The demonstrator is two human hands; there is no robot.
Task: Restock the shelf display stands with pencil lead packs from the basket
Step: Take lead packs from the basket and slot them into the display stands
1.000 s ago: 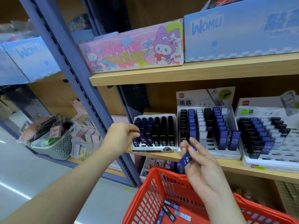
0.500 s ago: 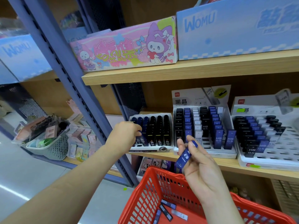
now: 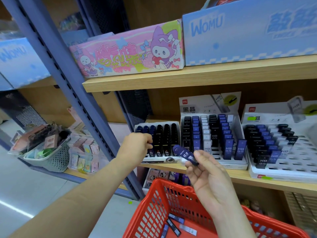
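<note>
Wooden shelf boards are being faced in a shop. A dark blue lead pack marked 0.3 is being pinched, tilted, by the thumb and fingertips of the right hand, just in front of the shelf edge and above the red basket. Another blue pack is being gripped by the curled fingers of the left hand, at the left rows of the small display stand. More packs are being carried loose in the basket bottom. A bigger stand is being kept just beside the small one
</note>
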